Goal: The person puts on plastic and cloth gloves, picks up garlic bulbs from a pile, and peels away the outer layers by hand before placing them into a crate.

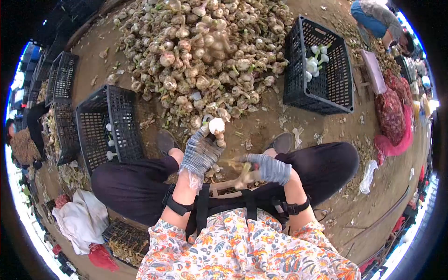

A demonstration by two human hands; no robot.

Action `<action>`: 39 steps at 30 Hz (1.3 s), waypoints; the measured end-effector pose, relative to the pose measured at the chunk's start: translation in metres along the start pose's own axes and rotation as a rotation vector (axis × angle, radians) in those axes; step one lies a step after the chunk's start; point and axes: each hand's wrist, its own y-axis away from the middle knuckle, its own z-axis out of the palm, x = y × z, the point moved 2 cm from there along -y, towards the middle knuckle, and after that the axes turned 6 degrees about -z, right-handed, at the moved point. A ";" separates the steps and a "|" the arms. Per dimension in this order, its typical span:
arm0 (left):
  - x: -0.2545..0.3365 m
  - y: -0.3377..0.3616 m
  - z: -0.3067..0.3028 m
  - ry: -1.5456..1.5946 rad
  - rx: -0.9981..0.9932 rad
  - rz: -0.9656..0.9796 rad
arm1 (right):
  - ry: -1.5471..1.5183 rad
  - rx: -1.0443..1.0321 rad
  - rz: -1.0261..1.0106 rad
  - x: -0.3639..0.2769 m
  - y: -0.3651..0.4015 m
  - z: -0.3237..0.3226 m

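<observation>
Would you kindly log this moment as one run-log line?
left hand: gloved, holding white garlic bulb | right hand: gloved, blurred, grip unclear | ahead: garlic pile | right crate: white bulbs inside

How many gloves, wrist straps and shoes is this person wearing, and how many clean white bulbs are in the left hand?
Gloves: 2 (left glove, right glove)
Wrist straps: 2 (left strap, right strap)
Shoes: 2 (left shoe, right shoe)
White bulb: 1
Total: 7

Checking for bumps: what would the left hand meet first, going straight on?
Probably the near edge of the garlic pile, beyond the white bulb the left hand holds; depth is unclear.
</observation>
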 end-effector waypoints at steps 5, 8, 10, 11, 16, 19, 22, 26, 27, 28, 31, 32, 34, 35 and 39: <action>-0.005 0.000 -0.010 -0.069 0.105 -0.044 | 0.637 0.440 -0.314 -0.030 -0.011 -0.002; -0.008 0.006 -0.011 -0.268 0.109 0.018 | 0.235 0.685 -0.662 -0.035 -0.027 0.005; -0.006 0.007 -0.014 -0.354 0.085 0.016 | 0.418 0.621 -0.416 -0.025 -0.033 0.007; -0.008 0.013 -0.001 -0.399 0.128 0.081 | 0.460 0.566 -0.329 -0.039 -0.022 0.014; -0.004 0.008 -0.003 -0.658 0.018 0.255 | -0.006 0.076 -0.461 -0.038 0.007 0.012; -0.007 0.009 0.007 -0.812 -0.008 0.237 | 0.035 0.483 -0.412 -0.026 -0.010 -0.006; -0.013 0.012 0.008 -1.037 0.065 0.348 | -0.273 0.557 -0.322 -0.023 -0.023 -0.008; -0.017 0.010 0.004 -1.183 0.077 0.447 | -0.333 0.485 -0.223 -0.008 -0.035 0.003; -0.019 0.013 0.006 -1.072 0.098 0.423 | -0.454 0.436 -0.272 -0.005 -0.033 0.003; -0.018 0.013 0.007 -1.071 0.101 0.425 | -0.573 0.384 -0.319 -0.005 -0.032 0.002; -0.018 0.013 0.007 -1.082 0.100 0.418 | -0.558 0.381 -0.360 -0.005 -0.029 0.001; -0.018 0.011 0.005 -1.118 0.111 0.434 | -0.392 0.448 -0.388 -0.006 -0.028 0.000; -0.019 0.009 0.003 -1.155 0.120 0.445 | -0.408 0.452 -0.335 -0.006 -0.032 -0.002; -0.020 0.011 0.006 -1.150 0.120 0.439 | -0.426 0.449 -0.281 -0.006 -0.034 -0.002; -0.024 0.014 0.003 -0.734 0.081 0.273 | -0.531 0.426 -0.272 -0.001 -0.033 0.001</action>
